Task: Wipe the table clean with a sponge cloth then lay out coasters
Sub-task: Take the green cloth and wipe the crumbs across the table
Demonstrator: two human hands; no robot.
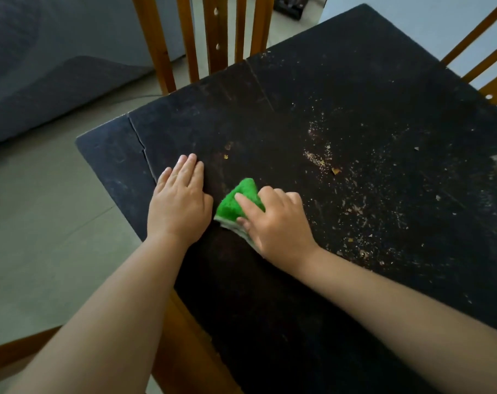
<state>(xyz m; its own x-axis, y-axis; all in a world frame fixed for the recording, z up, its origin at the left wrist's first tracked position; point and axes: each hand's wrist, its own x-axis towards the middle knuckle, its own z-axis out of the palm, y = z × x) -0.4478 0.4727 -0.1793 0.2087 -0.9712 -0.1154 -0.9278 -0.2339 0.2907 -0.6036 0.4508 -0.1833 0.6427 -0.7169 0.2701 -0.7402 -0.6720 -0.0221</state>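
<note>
A dark, worn table (355, 81) fills most of the view. Pale crumbs and flakes (335, 166) are scattered over its middle and right side. My right hand (278, 223) presses a green sponge (238, 200) with a pale underside flat on the table near the left edge, index finger stretched over its top. My left hand (179, 206) lies flat on the table just left of the sponge, fingers together, holding nothing. No coasters are in view.
A wooden slat-back chair (213, 38) stands at the table's far left side, and another chair (486, 52) at the far right. A grey sofa (42, 66) sits at upper left on the pale tiled floor (56, 223). A crack (144, 149) runs across the table's left corner.
</note>
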